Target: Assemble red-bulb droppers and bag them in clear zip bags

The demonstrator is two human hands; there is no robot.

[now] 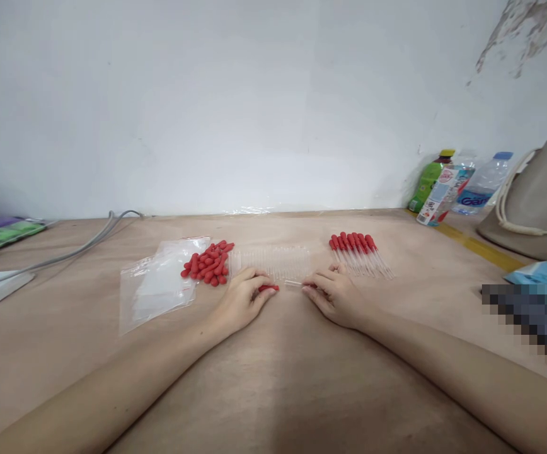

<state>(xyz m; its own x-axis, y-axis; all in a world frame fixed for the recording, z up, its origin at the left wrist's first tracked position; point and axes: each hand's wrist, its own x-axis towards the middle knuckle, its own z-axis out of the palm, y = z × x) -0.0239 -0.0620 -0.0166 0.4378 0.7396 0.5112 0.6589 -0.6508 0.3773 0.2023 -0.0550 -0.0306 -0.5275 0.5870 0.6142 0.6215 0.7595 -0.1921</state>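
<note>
Between the fingers of my left hand (249,297) is a red rubber dropper bulb (270,288), its narrow end pointing right. My right hand (333,295) pinches a clear glass dropper tube (294,284), whose free end points left at the bulb; a small gap separates the two. Beyond my hands lies a row of clear glass tubes (273,261). A pile of loose red bulbs (210,263) sits left of the row. To the right, several droppers with red bulbs fitted on their tubes (356,252) lie side by side.
Clear plastic bags (160,287) lie flat left of the bulb pile. A grey cable (91,243) runs over the table's left side. At the back right stand a green bottle (429,180), a leaning carton (443,195), a water bottle (484,186) and a beige bag (538,195).
</note>
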